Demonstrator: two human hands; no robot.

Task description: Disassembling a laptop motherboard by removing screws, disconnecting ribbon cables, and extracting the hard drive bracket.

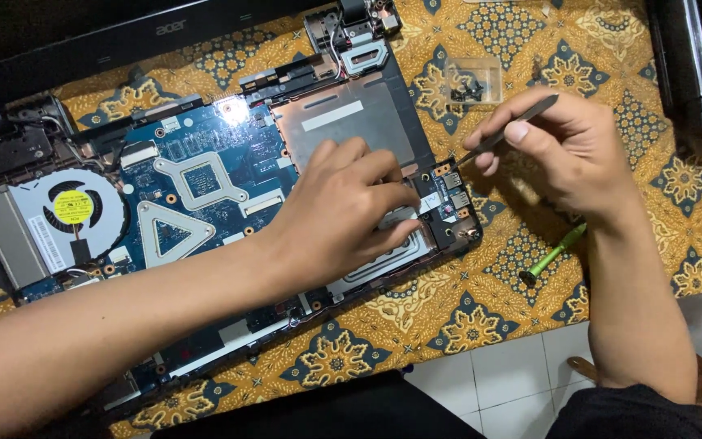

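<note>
We find the opened laptop (pixel 205 187) on the patterned cloth (pixel 465 309), cover off and board bare, our left hand (pixel 343 207) pressing curled fingers on it, right hand (pixel 566 146) pinching tweezers (pixel 507 130) beside the small side board (pixel 447 199), which remains seated.

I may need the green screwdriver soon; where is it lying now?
In the head view, the green screwdriver lies on the patterned cloth, right of the opened laptop, beside the right forearm, below the right hand.

Green screwdriver (pixel 552 254), clear screw bag (pixel 473 81)
</note>
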